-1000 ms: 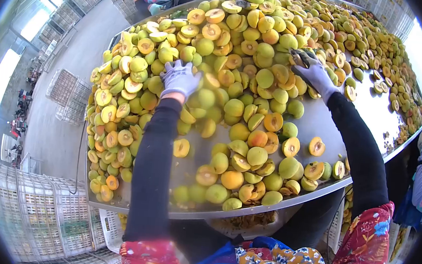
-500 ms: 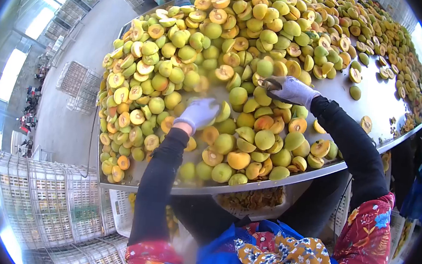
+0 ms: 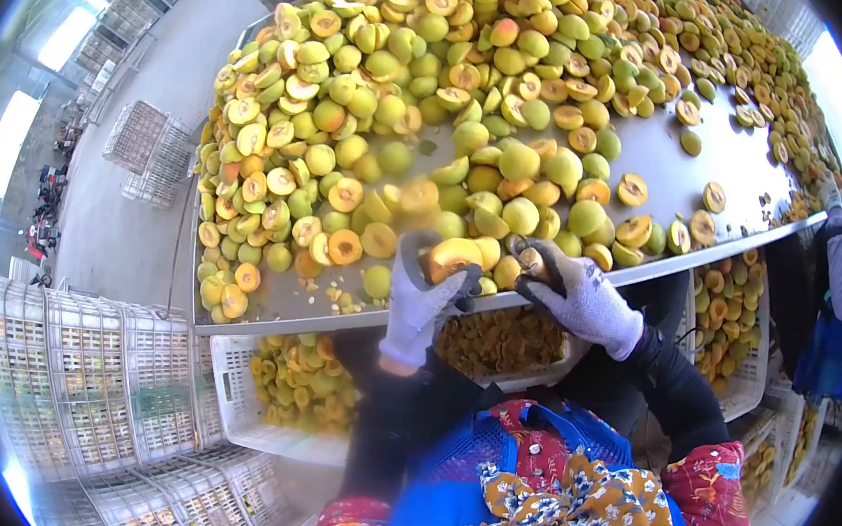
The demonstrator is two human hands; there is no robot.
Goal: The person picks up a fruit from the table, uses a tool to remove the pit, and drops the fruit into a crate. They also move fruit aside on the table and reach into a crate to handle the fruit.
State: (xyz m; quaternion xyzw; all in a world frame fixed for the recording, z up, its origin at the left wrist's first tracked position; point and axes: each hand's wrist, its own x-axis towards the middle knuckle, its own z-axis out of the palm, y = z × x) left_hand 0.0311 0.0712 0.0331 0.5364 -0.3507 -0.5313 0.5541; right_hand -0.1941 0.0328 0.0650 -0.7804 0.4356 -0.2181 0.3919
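Both hands wear pale gloves with dark fingertips and are at the near edge of a metal table (image 3: 287,303) heaped with green-yellow fruit, many cut in half. My left hand (image 3: 420,293) is wrapped round a halved orange-fleshed fruit (image 3: 453,258), cut face up. Just to its right, my right hand (image 3: 578,295) is closed at the fingers round a small metal tool (image 3: 531,261), whose shape is partly hidden by the fingers. The tool is close to the fruit; contact between them cannot be made out.
Below the table edge stand a white crate (image 3: 239,397) of fruit halves, a container of brownish pieces (image 3: 504,338) and another fruit crate (image 3: 731,320). Stacked wire cages (image 3: 90,384) stand at left. A co-worker's sleeve (image 3: 841,270) shows at far right.
Both hands have moved down to the table's near edge and closer together. My left hand has taken hold of a fruit half. The view has shifted, showing more of the crates below.
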